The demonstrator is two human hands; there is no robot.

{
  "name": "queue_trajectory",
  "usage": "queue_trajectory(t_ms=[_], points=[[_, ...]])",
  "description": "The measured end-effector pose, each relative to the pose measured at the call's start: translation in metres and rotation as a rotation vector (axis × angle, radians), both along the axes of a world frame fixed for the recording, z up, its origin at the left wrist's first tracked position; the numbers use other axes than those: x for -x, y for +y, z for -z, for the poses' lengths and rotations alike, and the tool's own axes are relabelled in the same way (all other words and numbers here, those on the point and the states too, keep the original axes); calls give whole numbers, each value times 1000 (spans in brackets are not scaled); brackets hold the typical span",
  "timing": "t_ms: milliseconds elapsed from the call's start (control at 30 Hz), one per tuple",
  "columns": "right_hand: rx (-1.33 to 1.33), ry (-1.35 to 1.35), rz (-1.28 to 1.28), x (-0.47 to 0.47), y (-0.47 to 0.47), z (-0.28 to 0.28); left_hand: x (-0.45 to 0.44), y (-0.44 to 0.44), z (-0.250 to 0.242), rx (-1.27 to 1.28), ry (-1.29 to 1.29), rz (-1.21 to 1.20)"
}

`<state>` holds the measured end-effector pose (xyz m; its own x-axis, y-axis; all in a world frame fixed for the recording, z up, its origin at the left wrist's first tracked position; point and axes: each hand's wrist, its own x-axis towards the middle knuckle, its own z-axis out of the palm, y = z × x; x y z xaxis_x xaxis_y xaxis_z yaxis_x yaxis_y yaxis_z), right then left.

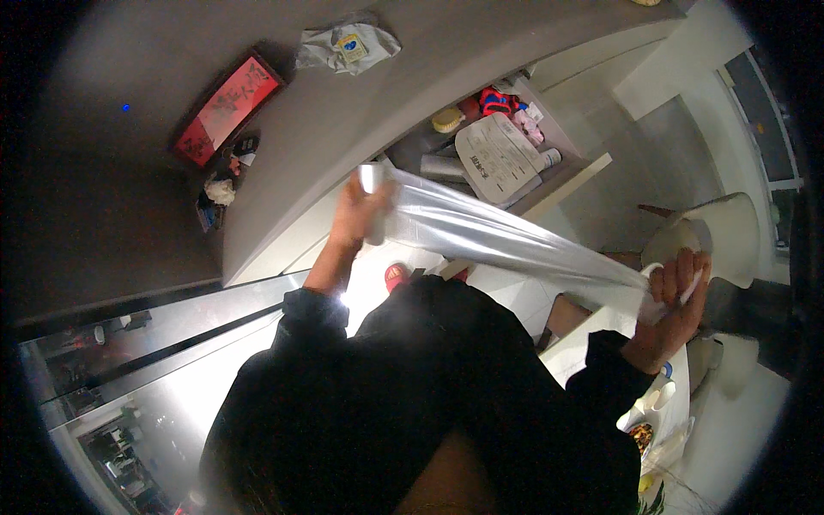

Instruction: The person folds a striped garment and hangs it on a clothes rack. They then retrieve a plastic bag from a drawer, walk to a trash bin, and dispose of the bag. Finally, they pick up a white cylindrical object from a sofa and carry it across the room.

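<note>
A wide sheet of clear plastic film [489,232] is stretched between my two hands, shiny and creased. My left hand [360,209] is closed around the roll [370,177] that the film comes from, in front of an open drawer. At the right, my right hand [676,296] grips the bunched far end of the sheet, slightly blurred. The film narrows towards that hand. Beyond it the drawer [566,187] holds a white printed packet [499,158], a silvery roll [441,166], a yellowish brush [447,120] and red and blue cloth [499,102].
The grey-brown countertop [322,122] bears a crumpled plastic bag [351,48] and a red box with writing [228,109]. White chairs [727,238] and a white table [679,386] with a bowl of food [640,436] stand at the right. Red slippers [396,275] show on the tiled floor.
</note>
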<state>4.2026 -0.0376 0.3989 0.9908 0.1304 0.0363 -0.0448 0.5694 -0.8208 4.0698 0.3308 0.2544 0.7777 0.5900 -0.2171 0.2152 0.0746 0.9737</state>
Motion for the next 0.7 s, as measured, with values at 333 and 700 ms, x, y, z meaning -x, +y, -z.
queue_trajectory(t_ms=[333,700], points=[[285,-5,-639,76,21,22,63,61,-183,-1083,-616,-786],[-382,-8,-1433,73,-11,70,137,60,-264,-1363,-825,-1032]])
